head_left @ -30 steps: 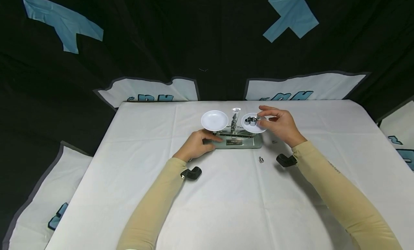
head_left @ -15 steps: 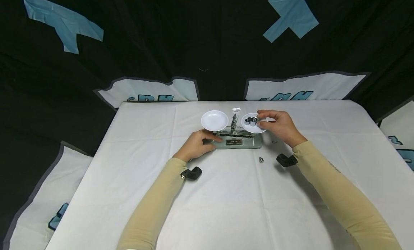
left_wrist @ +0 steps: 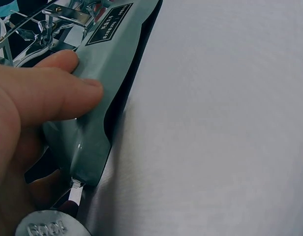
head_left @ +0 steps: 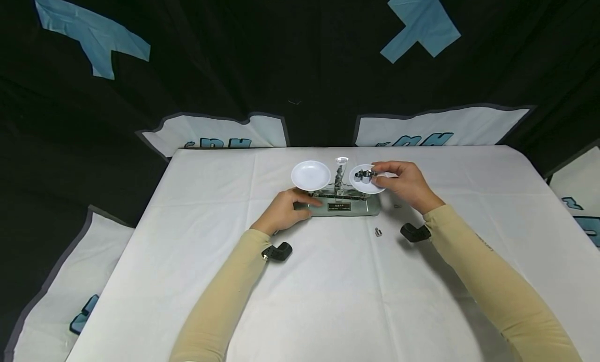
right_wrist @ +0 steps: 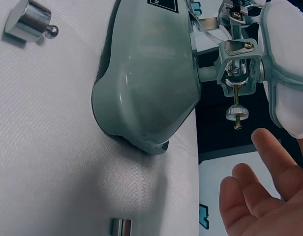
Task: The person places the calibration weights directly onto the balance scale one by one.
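A green-based balance scale [head_left: 352, 210] with two white pans stands near the table's far side. My left hand [head_left: 283, 211] grips the left end of its base, thumb laid on the green surface in the left wrist view. At the right pan [head_left: 367, 189], my right hand [head_left: 405, 184] pinches a small metal weight [head_left: 374, 173] between thumb and forefinger, low beside several shiny weights [head_left: 362, 174]. Whether that weight touches the pan cannot be told. The left pan [head_left: 311, 175] holds nothing visible. In the right wrist view the weights on the pan are hidden.
On the white cloth before the scale lies a knobbed cylindrical weight [head_left: 378, 232]. A smaller metal piece [head_left: 398, 206] lies right of the base. Under my left hand is a round weight [left_wrist: 50, 226] with stamped digits. A black curtain [head_left: 319, 91] hangs behind the table [head_left: 328, 299].
My right hand has lowered slightly at the right pan, bringing the pinched weight down close to the others. The left hand has stayed on the base.
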A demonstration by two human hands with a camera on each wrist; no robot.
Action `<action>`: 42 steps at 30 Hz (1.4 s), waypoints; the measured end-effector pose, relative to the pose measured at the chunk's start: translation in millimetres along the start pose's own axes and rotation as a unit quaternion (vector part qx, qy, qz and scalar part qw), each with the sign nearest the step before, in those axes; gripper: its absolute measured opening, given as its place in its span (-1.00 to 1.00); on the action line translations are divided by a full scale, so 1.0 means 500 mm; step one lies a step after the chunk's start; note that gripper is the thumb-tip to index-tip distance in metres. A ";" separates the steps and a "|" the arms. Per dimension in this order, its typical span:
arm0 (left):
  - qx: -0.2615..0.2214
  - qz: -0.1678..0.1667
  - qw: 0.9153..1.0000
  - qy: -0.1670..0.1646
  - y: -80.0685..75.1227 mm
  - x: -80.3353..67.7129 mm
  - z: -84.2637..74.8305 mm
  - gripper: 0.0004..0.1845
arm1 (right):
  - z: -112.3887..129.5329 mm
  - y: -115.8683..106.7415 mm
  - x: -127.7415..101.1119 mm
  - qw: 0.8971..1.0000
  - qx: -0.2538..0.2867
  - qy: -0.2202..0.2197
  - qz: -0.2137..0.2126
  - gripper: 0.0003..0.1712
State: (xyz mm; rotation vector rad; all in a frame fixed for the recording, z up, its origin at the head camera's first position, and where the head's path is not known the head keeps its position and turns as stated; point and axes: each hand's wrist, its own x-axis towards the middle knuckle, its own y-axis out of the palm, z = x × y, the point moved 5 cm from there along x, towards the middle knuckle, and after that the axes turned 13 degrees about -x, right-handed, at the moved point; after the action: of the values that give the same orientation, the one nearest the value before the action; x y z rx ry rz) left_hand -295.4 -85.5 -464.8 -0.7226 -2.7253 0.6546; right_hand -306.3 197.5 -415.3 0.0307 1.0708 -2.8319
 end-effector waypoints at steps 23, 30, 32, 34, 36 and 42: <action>-0.008 -0.003 1.000 -0.013 0.001 -0.003 0.002 -0.66 | -0.056 -0.135 -0.108 0.995 0.017 -0.011 -0.101 -0.55; -0.007 -0.004 1.000 -0.007 0.003 -0.002 -0.003 -0.66 | -0.084 -0.144 -0.139 0.997 -0.001 0.011 -0.078 -0.68; -0.010 -0.004 1.000 -0.010 0.003 -0.001 -0.003 -0.67 | -0.091 -0.139 -0.146 0.998 0.004 0.014 -0.065 -0.72; -0.007 -0.004 1.000 -0.009 0.003 -0.001 -0.003 -0.67 | -0.098 -0.131 -0.152 0.998 0.010 0.013 -0.054 -0.77; -0.006 -0.004 1.000 -0.010 0.003 -0.002 -0.003 -0.67 | -0.104 -0.123 -0.158 0.999 0.014 0.010 -0.045 -0.82; -0.007 -0.003 1.000 -0.013 0.003 -0.002 -0.003 -0.67 | -0.119 -0.091 -0.164 1.000 0.004 0.013 -0.025 -0.71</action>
State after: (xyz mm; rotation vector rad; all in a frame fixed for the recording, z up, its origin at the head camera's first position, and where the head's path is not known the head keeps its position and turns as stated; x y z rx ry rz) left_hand -293.4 -84.1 -464.3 -0.7145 -2.7578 0.6498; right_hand -231.2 278.7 -425.0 0.0435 1.0793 -2.8890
